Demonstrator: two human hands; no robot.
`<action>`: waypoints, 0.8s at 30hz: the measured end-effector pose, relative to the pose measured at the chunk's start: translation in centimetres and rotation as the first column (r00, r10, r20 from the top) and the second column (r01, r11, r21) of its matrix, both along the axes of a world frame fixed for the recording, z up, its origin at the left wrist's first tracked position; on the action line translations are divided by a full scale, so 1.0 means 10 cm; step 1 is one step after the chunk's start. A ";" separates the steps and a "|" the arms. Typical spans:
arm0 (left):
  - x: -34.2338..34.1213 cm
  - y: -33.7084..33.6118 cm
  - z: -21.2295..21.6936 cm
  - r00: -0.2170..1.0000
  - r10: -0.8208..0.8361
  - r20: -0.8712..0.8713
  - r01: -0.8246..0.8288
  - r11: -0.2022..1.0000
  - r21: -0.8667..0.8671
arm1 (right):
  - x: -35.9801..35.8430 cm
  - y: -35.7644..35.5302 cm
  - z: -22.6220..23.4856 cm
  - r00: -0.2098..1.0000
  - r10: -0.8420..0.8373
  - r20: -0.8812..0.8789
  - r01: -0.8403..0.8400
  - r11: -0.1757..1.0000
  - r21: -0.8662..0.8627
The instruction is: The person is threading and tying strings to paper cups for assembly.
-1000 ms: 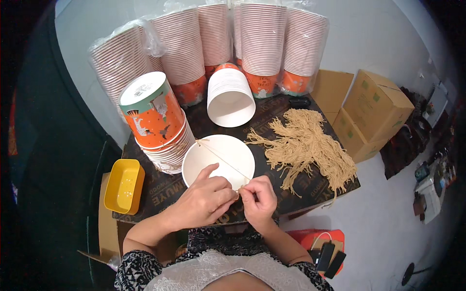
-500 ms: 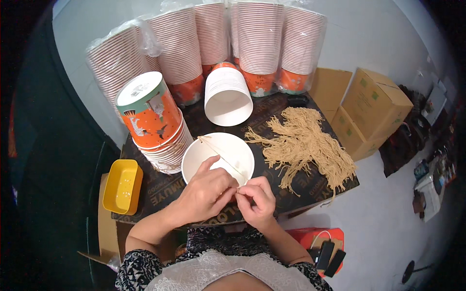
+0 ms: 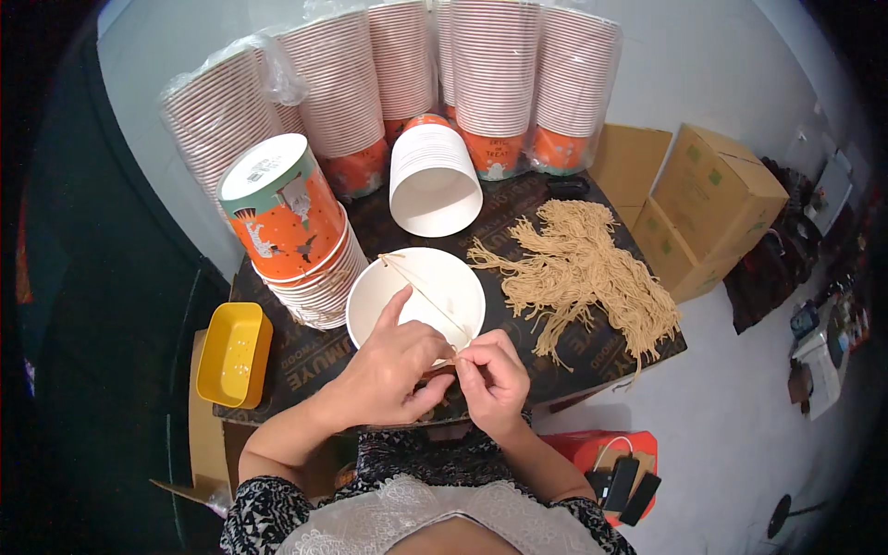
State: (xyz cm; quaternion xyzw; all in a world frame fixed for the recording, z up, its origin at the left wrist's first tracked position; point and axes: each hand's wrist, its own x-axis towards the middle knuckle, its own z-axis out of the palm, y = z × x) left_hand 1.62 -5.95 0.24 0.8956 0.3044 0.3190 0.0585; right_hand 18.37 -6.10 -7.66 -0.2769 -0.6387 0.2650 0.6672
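Observation:
A white-lined paper bucket [image 3: 372,301] stands near the table's front edge, its mouth facing up. A thin tan cord [image 3: 421,293] crosses the mouth from the far rim to the near right rim. My left hand [image 3: 393,370] lies over the near rim, index finger stretched across the mouth and thumb held apart. Its other fingertips bend down beside the cord's near end and are partly hidden. My right hand [image 3: 495,375] is closed in a pinch on the cord at the near right rim. The bucket's outer wall is mostly hidden under my hands.
Tan cords [image 3: 592,277] lie heaped at the right. Left stand nested buckets [image 3: 324,282] topped by an upturned orange bucket [image 3: 291,217]. More buckets [image 3: 435,190] lie tipped behind, before wrapped stacks [image 3: 495,74]. A yellow container [image 3: 233,356] sits at the left edge; cardboard boxes [image 3: 717,208] stand right.
My left thumb has moved away from the cord's near end, down toward me. My right hand stays pinched at the rim, slightly shifted right. The bucket has hardly moved.

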 end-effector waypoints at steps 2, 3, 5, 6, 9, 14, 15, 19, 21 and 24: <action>0.01 0.00 -0.02 1.000 0.000 0.010 -0.001 1.000 0.030 | 0.00 0.01 -0.02 1.000 -0.009 -0.001 0.009 1.000 0.008; 0.01 0.01 -0.03 1.000 0.002 -0.018 -0.001 0.997 0.078 | 0.00 0.02 -0.02 1.000 -0.020 0.000 0.020 1.000 0.015; 0.01 0.03 -0.05 0.999 0.005 -0.046 0.001 0.992 0.126 | 0.02 0.01 -0.02 1.000 -0.009 0.013 0.009 1.000 0.001; 0.00 0.04 -0.07 0.996 0.020 -0.084 -0.006 0.985 0.170 | 0.03 0.01 -0.01 1.000 0.003 0.026 -0.003 1.000 -0.014; -0.01 0.05 -0.05 0.986 0.040 -0.162 0.000 0.971 0.239 | 0.06 0.00 0.03 0.998 0.032 0.053 -0.031 0.999 -0.033; -0.04 0.07 -0.07 0.986 0.032 -0.163 0.017 0.957 0.290 | 0.14 0.04 0.11 0.990 0.048 0.131 -0.046 0.999 -0.021; -0.05 0.06 -0.08 0.991 0.003 -0.134 0.032 0.964 0.264 | 0.14 0.04 0.12 0.990 0.039 0.138 -0.031 0.998 -0.059; -0.11 0.07 -0.12 0.996 -0.075 -0.057 0.084 0.978 0.191 | 0.25 0.14 -0.01 0.987 -0.026 0.158 0.022 0.999 0.026; -0.14 0.08 -0.11 0.994 -0.092 -0.052 0.099 0.982 0.163 | 0.28 0.17 -0.03 0.989 -0.030 0.147 0.025 0.999 0.030; -0.16 0.09 -0.12 0.990 -0.133 -0.044 0.137 0.983 0.120 | 0.29 0.15 -0.06 0.989 -0.033 0.143 0.034 0.999 -0.002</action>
